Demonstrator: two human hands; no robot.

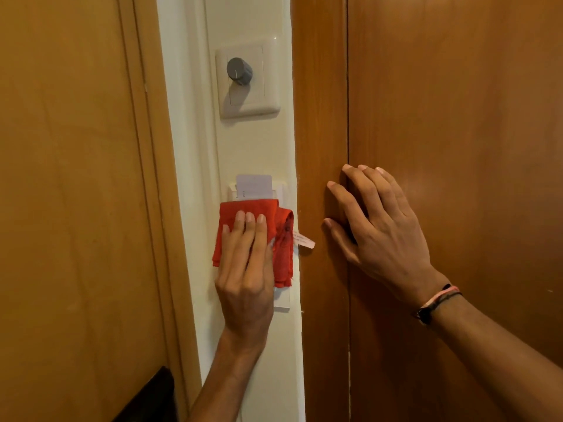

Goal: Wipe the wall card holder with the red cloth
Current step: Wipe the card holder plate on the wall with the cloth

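Note:
The wall card holder [233,190] is a cream plate on the narrow cream wall strip, with a white key card [254,185] standing in its top slot. My left hand [245,269] presses the folded red cloth [283,239] flat against the holder's lower part, so most of the plate is hidden. A white tag [304,239] sticks out from the cloth's right side. My right hand [377,220] rests flat with spread fingers on the brown wooden panel to the right, holding nothing.
A cream switch plate with a grey round knob [239,71] sits on the wall above the holder. A lighter wooden door and frame [76,193] stand on the left, a dark wooden panel [457,102] on the right. A black object [152,397] shows at bottom left.

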